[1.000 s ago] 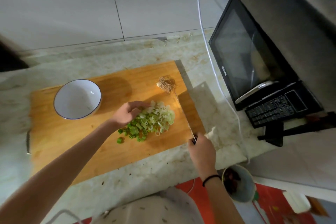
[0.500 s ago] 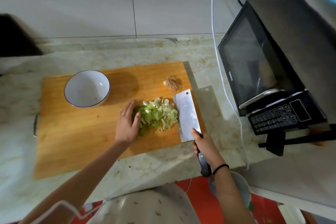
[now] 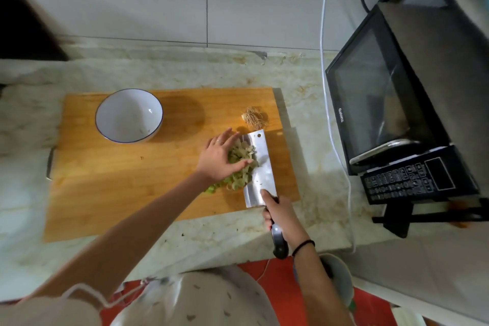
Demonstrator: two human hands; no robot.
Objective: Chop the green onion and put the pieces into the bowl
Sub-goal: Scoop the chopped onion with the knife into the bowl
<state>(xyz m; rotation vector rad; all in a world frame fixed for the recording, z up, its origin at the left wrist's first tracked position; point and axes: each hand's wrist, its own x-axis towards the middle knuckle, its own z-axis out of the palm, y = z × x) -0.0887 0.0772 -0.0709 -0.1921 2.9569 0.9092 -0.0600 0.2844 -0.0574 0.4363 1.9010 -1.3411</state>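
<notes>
Chopped green onion pieces (image 3: 239, 164) lie in a heap on the right part of the wooden cutting board (image 3: 119, 188). My left hand (image 3: 219, 157), fingers straight, presses the heap against the flat cleaver blade (image 3: 260, 169). The blade lies tilted beside and partly under the pieces. My right hand (image 3: 281, 216) grips the cleaver's dark handle at the board's front right corner. A white bowl with a blue rim (image 3: 129, 115) stands on the board's far left and looks empty apart from a scrap or two. The cut-off root end (image 3: 255, 121) lies just beyond the blade tip.
A black microwave (image 3: 402, 103) stands to the right, a white cable (image 3: 326, 61) running down the wall beside it. The marble counter's front edge (image 3: 185, 254) is close to my body. A small container (image 3: 340, 278) sits below the counter on the right.
My left hand has pushed the onion pieces right, up against and onto the cleaver blade. The blade, edge-on a second ago, has tilted flat and slid in against the heap.
</notes>
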